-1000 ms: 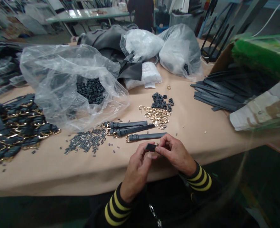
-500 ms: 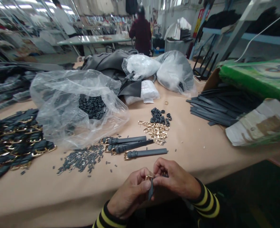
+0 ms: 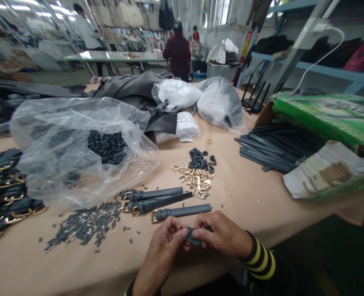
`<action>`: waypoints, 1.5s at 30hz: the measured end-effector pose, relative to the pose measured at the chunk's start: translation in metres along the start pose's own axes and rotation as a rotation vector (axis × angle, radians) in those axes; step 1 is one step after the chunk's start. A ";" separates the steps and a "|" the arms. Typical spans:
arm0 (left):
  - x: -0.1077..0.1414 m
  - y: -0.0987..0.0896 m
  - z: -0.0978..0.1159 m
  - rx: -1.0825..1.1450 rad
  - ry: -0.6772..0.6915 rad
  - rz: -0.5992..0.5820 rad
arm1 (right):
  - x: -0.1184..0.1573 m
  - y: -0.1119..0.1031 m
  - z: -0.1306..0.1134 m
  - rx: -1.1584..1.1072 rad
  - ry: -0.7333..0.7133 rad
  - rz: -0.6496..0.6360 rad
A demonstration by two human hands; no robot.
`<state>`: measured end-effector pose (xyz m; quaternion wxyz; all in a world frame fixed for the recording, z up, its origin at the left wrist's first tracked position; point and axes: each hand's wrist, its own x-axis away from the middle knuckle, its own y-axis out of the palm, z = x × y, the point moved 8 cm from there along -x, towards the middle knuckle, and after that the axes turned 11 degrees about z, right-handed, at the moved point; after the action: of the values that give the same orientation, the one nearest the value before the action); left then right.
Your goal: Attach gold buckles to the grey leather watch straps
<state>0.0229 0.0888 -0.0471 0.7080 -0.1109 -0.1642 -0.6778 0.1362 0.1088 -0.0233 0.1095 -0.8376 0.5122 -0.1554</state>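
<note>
Close to the table's front edge, my left hand pinches the buckle end of a dark grey strap; a bit of the gold buckle shows at the fingertips. My right hand grips the same strap just to the right, thumb on top. Fingers hide much of the strap and buckle. Just beyond the hands lies a strap with a gold buckle, and behind it a small stack of buckled straps. Loose gold buckles and dark strap loops are heaped farther back.
Small dark pieces are scattered at left, before a clear plastic bag of dark loops. Finished-looking buckled straps pile at far left. A green box with long strips stands right. People are in the background.
The strap has turned from hanging down at my left fingers to lying across between both hands. My right hand now grips it. The view has shifted slightly.
</note>
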 end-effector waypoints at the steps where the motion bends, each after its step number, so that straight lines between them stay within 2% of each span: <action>1: 0.000 0.004 0.001 -0.023 -0.002 -0.060 | -0.001 -0.002 -0.002 0.039 -0.030 -0.002; 4: 0.000 0.013 0.006 -0.147 0.027 -0.176 | -0.005 -0.003 -0.001 0.081 -0.037 -0.044; 6: -0.003 0.013 0.007 -0.223 0.048 -0.163 | -0.010 -0.004 0.001 0.084 -0.029 -0.099; 8: -0.007 0.011 0.005 -0.256 0.051 -0.109 | -0.019 -0.014 0.000 0.126 -0.089 -0.113; 10: -0.011 0.008 0.002 -0.252 0.031 -0.055 | -0.035 -0.039 -0.002 0.234 -0.192 0.011; 13: -0.015 0.003 -0.001 -0.232 -0.004 -0.004 | -0.060 -0.097 0.003 0.547 -0.226 0.398; 15: -0.017 0.001 0.000 -0.230 0.001 0.024 | -0.074 -0.114 0.012 0.780 -0.201 0.452; 21: -0.016 -0.003 0.003 -0.194 0.060 0.069 | -0.092 -0.123 0.032 0.852 -0.145 0.438; 26: -0.014 -0.003 0.003 -0.189 0.122 0.071 | -0.088 -0.129 0.030 0.843 -0.137 0.455; 29: -0.013 -0.004 0.005 -0.162 0.138 0.088 | -0.071 -0.124 0.013 0.796 -0.182 0.493; 31: -0.012 -0.005 0.005 -0.138 0.139 0.110 | -0.053 -0.110 0.001 0.618 -0.196 0.486; 35: -0.010 -0.005 0.004 -0.112 0.125 0.152 | -0.019 -0.054 0.002 0.036 -0.038 0.274; 38: -0.007 -0.004 0.003 -0.104 0.139 0.174 | -0.003 -0.025 0.004 -0.109 0.014 0.261; 40: -0.003 -0.004 0.003 -0.093 0.160 0.187 | 0.003 -0.018 0.000 -0.153 -0.031 0.284; 45: 0.005 -0.007 0.002 -0.058 0.176 0.257 | 0.008 -0.016 -0.005 -0.216 -0.079 0.321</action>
<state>0.0162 0.0850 -0.0435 0.7972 -0.0916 -0.0662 -0.5930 0.1513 0.1086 -0.0118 0.0621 -0.7575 0.6482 -0.0470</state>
